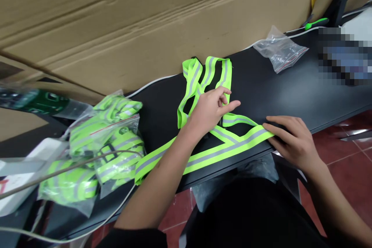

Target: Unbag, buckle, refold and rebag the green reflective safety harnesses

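A neon-yellow reflective vest (232,148) made of straps with grey stripes lies spread on the black table (287,89). Over its middle is my left hand (214,105), fingers partly curled and thumb stretched out to the right, with nothing seen in it. My left forearm crosses the long waist strap and hides part of it. At the strap's right end, near the table's front edge, my right hand (290,139) has the strap end between thumb and fingers.
Several bagged vests (116,155) are piled at the left, by a green-labelled bottle (43,101) and a white box (26,174). Cables cross there. An empty zip bag (280,49) and a green-handled screwdriver (316,23) lie at the back right, before cardboard (162,27).
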Demonstrator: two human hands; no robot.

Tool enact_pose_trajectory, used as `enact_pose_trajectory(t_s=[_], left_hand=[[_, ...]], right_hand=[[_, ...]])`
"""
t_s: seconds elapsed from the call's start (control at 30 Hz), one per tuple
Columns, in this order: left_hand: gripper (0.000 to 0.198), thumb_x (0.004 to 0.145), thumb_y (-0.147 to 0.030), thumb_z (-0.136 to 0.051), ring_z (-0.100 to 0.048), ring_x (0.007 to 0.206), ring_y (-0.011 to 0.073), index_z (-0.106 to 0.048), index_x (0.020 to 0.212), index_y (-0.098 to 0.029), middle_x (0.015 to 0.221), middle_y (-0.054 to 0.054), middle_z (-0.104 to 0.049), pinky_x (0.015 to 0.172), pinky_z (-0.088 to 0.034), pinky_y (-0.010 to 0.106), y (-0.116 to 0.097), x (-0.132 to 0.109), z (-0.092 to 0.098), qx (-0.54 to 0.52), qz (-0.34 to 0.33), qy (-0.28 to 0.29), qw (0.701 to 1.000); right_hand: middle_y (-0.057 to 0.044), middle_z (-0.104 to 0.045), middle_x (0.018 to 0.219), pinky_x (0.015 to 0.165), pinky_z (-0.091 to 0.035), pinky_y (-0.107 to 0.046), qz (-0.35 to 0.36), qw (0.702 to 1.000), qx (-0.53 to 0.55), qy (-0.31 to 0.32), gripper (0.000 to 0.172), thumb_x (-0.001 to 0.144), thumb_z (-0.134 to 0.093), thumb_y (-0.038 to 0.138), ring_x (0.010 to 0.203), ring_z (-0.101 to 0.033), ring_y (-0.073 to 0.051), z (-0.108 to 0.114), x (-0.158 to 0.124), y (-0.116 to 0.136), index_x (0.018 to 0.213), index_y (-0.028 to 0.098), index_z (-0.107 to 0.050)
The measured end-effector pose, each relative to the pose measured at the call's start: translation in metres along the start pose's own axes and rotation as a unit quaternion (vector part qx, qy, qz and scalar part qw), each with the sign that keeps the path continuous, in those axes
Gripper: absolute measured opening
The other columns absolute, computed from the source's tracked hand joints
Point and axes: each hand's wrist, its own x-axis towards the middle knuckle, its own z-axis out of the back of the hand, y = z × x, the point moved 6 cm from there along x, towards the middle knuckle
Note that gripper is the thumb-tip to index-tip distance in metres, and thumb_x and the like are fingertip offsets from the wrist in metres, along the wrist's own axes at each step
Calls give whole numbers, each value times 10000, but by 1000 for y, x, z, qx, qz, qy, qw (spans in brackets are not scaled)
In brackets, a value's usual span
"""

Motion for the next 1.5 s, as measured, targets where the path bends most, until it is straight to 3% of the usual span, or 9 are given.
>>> enact_pose_trajectory(t_s=[0.23,0.33,0.43,0.63,0.73,1.0,1.1,1.23,1.5], left_hand=[[491,892,-625,-602,-631,956,247,-649,1074,-171,987,83,-712,849,-477,369,-4,-33,9,171,-193,-18,966],[540,820,-692,-635,-635,879,226,-658,1030,-195,894,45,-706,805,-470,353,6,-41,10,141,-186,20,972],[327,902,-530,-659,-622,820,184,-649,869,-204,816,3,-680,820,-456,342,11,-41,8,79,-156,63,983],[249,910,-450,-669,-580,705,156,-679,823,-217,793,5,-659,661,-419,311,6,-26,12,38,8,31,999],[216,913,-430,-652,-583,689,156,-703,858,-227,804,15,-658,606,-400,292,-2,-17,13,41,62,13,997],[199,979,-325,-559,-633,820,232,-690,940,-182,754,51,-691,680,-446,329,-58,-23,-4,253,-38,-72,964],[193,995,-346,-548,-660,847,222,-668,988,-196,826,36,-736,680,-467,318,-66,-32,-12,196,-35,-92,976],[204,964,-396,-615,-703,886,201,-630,1090,-237,939,29,-745,712,-513,308,-53,-41,-22,-3,37,-92,995],[270,970,-376,-579,-627,615,135,-539,1203,-245,792,-5,-682,564,-498,272,-35,-51,-28,-258,126,-73,955]], right_hand=[[-77,-660,1074,762,-525,-389,-8,994,-27,-103,459,765,-709,-55,931,-642,-229,7,-5,-8,1073,284,-739],[-75,-661,1094,740,-517,-381,-24,995,-35,-86,398,779,-718,-26,917,-633,-224,5,-6,-14,1019,290,-752],[-88,-668,1145,751,-507,-392,-34,997,-37,-56,344,807,-708,13,946,-636,-238,3,-7,-17,1016,282,-756],[-131,-636,1307,852,-481,-499,-83,996,-39,21,320,907,-546,101,1134,-607,-338,3,-3,-17,1134,234,-728],[-156,-626,1320,928,-469,-548,-107,994,-24,-17,260,927,-546,171,1179,-594,-362,9,9,-4,1133,191,-703],[-197,-596,1313,1025,-504,-512,-64,992,78,-75,596,821,-651,72,1252,-573,-326,-16,41,41,1387,141,-479],[-242,-495,1419,1059,-474,-570,-101,989,91,-62,747,843,-628,107,1339,-492,-363,-29,39,33,1519,122,-310],[-192,-518,1415,1077,-451,-592,-103,986,122,-49,664,891,-548,98,1326,-508,-351,-28,39,27,1518,193,-349],[-179,-571,1325,989,-510,-536,-34,991,133,-13,585,910,-563,94,1232,-569,-327,-25,53,27,1459,235,-418]])
